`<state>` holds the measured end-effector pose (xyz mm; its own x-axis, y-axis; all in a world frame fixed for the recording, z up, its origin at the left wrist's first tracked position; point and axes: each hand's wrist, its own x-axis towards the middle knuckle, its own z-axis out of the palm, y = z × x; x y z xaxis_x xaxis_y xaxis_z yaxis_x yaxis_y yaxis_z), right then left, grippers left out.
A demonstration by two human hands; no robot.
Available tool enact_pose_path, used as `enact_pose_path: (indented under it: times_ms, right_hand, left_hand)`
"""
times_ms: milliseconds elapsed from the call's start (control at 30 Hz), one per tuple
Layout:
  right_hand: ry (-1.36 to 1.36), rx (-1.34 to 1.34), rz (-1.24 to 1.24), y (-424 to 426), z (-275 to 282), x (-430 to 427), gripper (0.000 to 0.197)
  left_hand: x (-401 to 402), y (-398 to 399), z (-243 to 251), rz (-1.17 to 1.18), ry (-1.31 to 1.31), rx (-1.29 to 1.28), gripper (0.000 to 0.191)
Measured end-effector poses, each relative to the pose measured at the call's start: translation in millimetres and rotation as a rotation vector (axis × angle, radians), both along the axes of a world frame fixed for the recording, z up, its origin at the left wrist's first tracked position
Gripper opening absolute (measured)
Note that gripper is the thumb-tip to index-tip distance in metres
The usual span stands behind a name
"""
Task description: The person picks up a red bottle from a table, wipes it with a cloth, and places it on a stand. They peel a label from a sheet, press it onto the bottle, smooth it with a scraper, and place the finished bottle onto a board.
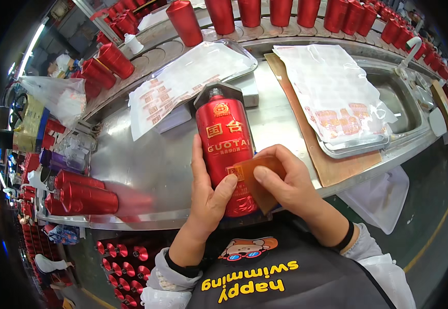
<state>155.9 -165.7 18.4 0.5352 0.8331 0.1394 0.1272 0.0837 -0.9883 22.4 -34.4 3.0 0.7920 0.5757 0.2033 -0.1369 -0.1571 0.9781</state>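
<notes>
A red bottle (227,131) with gold printing lies in front of me, its clear threaded neck pointing away, resting in a dark holder (224,85). My left hand (210,189) is around the bottle's lower left side, its thumb on the front near a small square gold mark. In my right hand (285,177) is a flat, translucent amber-brown scraper-like sheet (260,181), pinched between thumb and fingers. Its edge lies against the lower right of the bottle's front. The grip of the fingers behind it is partly hidden.
Two metal trays bear decal sheets (193,73) (328,89); the right one rests on a brown board (324,170) beside a sink (390,92). Red bottles (185,23) line a conveyor behind. More red bottles (88,197) lie at the left of the steel table (143,154).
</notes>
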Motion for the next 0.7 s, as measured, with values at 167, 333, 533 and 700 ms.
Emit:
enact_pose_path:
  times_ms: [167,333,533,700]
  right_hand:
    - [-0.418,0.127,-0.293,-4,-4,2,0.011]
    - [-0.644,0.313,0.186,-16,8,1,0.014]
    - [0.157,0.117,-0.035,-7,-19,-3,0.016]
    - [0.104,0.048,-0.133,-8,-37,5,0.016]
  left_hand:
    - [-2,-6,6,-0.068,-0.047,-0.237,0.086]
    - [0,-5,-2,0.101,-0.270,-0.087,0.079]
    - [-22,16,10,-0.041,0.074,1.045,0.067]
    - [-32,20,-1,-0.037,0.064,1.154,0.059]
